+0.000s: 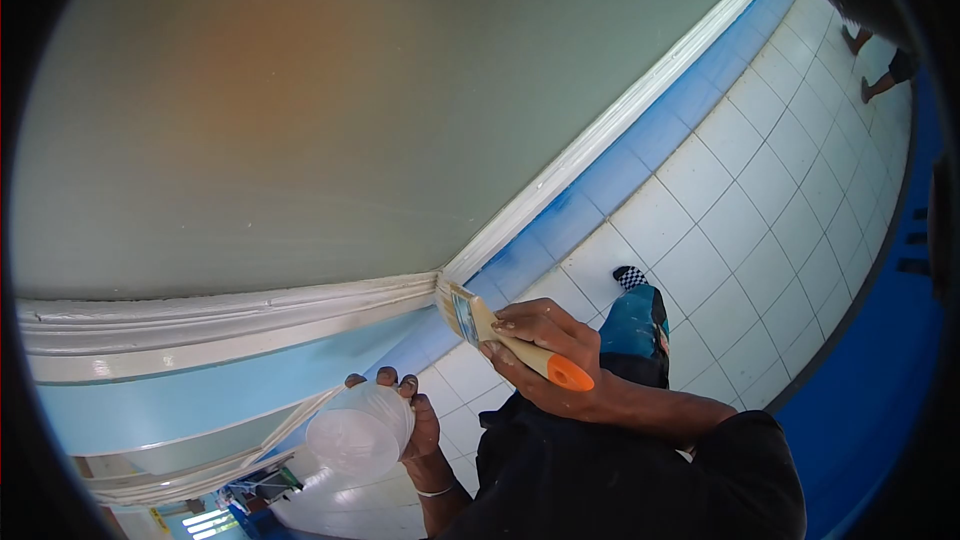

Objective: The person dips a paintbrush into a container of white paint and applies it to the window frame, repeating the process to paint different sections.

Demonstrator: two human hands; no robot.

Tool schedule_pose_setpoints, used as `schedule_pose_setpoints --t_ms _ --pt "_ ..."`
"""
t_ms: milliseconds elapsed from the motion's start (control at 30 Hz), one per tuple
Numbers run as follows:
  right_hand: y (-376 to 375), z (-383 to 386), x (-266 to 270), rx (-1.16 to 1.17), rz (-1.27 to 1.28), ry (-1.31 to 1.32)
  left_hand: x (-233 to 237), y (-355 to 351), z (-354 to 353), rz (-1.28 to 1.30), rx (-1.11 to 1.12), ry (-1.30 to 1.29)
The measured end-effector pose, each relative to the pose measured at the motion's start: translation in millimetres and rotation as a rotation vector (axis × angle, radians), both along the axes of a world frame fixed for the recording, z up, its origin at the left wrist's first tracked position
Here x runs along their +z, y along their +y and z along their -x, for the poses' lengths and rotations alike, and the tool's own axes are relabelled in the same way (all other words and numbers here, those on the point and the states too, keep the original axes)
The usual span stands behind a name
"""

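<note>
White tile floor (pixel 770 180); white trim (pixel 240 317) edging a grey panel (pixel 400 130). Brush (pixel 482 322): handle gripped by your closed right fingers (pixel 540 328), bristles at the trim's corner, contact uncertain. Plastic cup (pixel 355 437): in your left fingers (pixel 424 420), curled around its side; contents hard to make out. Another person (pixel 881 86): lower legs only, the rest out of sight.

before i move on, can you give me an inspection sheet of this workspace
surface: white trim, framing a grey panel
job's things: paintbrush, bristles at the trim's corner; translucent cup, contents unclear
clutter: jumbled items at lower left, too small to identify
hands: right hand grips the brush handle; left hand holds the cup
cables: nothing seen
surroundings: white tiled floor; another person's legs at upper right
</note>
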State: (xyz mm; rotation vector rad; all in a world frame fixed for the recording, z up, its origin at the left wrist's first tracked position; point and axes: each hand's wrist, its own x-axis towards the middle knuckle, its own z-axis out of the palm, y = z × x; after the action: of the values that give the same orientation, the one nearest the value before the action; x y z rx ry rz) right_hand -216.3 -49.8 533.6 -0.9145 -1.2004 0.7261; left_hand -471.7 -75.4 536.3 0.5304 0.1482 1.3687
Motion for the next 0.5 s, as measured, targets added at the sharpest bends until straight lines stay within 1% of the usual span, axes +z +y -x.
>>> schedule_pose_setpoints --t_ms 400,500 --pt "-6 -2 13 0.000 -0.093 -0.040 3 1 -3 0.022 0.002 0.005" --pt "-12 -4 12 -0.030 -0.131 -0.034 3 1 -3 0.008 0.001 0.019"
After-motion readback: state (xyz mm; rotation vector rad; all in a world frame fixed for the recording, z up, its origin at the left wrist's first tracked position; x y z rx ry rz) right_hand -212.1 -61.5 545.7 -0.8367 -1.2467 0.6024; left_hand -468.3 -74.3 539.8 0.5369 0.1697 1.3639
